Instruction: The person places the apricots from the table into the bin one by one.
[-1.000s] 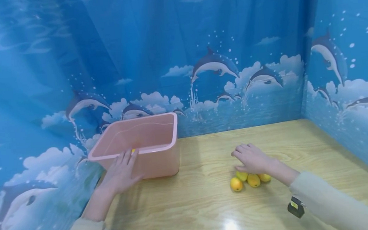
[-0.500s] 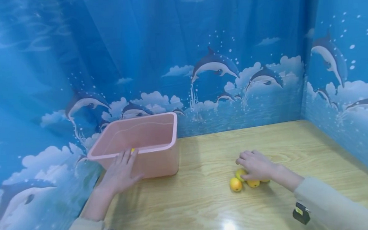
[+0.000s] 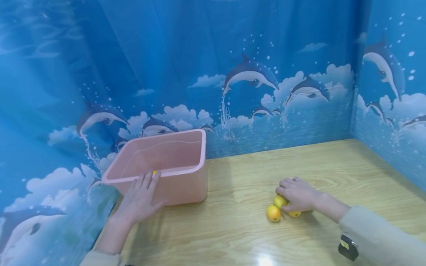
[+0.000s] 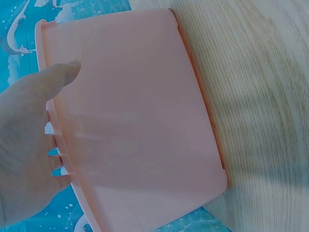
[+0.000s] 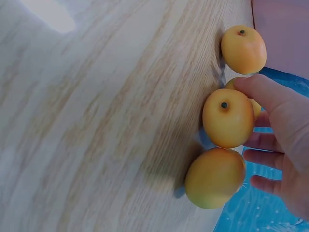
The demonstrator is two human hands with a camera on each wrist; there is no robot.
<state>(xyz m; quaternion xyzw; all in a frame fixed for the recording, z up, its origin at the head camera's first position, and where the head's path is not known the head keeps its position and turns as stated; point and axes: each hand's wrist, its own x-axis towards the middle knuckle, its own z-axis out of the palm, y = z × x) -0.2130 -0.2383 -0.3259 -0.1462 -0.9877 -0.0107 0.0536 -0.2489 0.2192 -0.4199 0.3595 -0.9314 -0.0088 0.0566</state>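
My right hand (image 3: 299,193) reaches down over a cluster of small yellow mangoes on the table. Its thumb and fingers hold a greenish-yellow mango (image 3: 279,202). An orange-yellow mango (image 3: 273,213) lies just left of it, and another mango (image 3: 294,214) shows partly under the hand. Two mangoes, one nearer (image 5: 228,118) and one lower (image 5: 215,178), sit beside the fingers in the right wrist view. My left hand (image 3: 138,199) rests at the near rim of a pink plastic basin (image 3: 187,186), fingers fairly straight over the rim, thumb spread along the outer wall (image 4: 135,111).
Something yellow (image 3: 155,173) shows inside the basin, mostly hidden by the rim and left fingers. A blue dolphin-print curtain (image 3: 247,34) surrounds the wood-grain table (image 3: 218,237) at the back and sides. Light glares on the tabletop near the front.
My right hand has lowered from above the mangoes and closed in on the greenish-yellow one, covering the mangoes at the right. My left hand and the basin have stayed in place.
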